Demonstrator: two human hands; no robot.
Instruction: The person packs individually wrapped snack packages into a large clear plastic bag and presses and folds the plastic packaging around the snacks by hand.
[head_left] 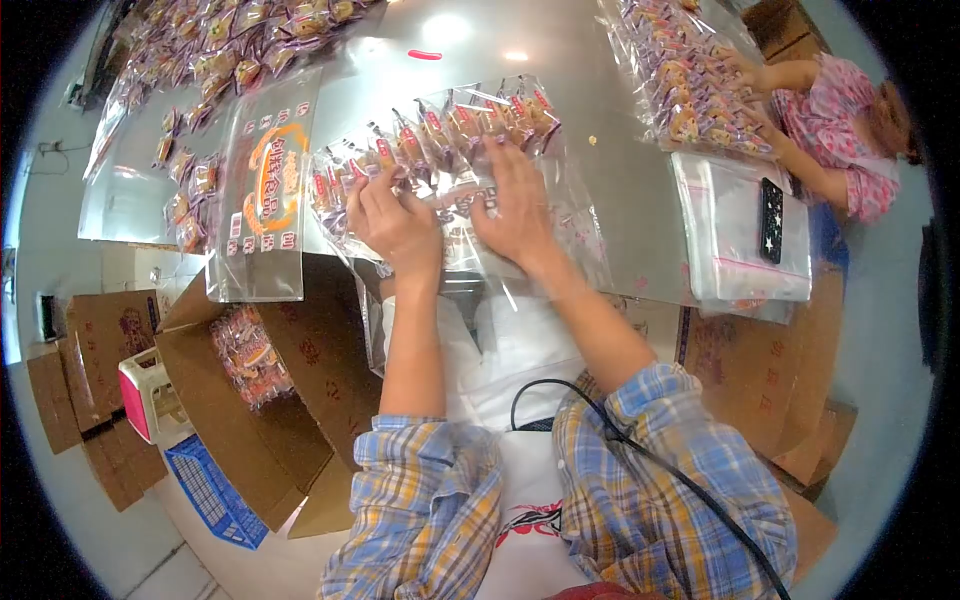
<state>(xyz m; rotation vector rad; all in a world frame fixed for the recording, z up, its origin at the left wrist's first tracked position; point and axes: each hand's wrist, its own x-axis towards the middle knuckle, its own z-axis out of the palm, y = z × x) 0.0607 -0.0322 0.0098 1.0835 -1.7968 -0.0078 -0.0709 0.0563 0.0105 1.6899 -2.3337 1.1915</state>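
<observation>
A clear plastic bag point(575, 215) lies at the near edge of the metal table, with a row of small wrapped snacks point(460, 125) inside its far part. On the left side of the bag, my left hand point(395, 225) rests with its fingers bent against the packs. My right hand point(515, 205) lies on the bag's middle, fingers stretched toward the row and thumb apart. Both hands press on the film from above. Left of the bag is a flat printed bag point(262, 200) with orange and red markings.
Loose wrapped snacks point(240, 45) are heaped at the far left. An open carton point(300, 350) stands below the table edge. At right, a co-worker's hands touch a filled bag point(690, 90), near stacked clear bags point(720, 230) and a black phone point(771, 220).
</observation>
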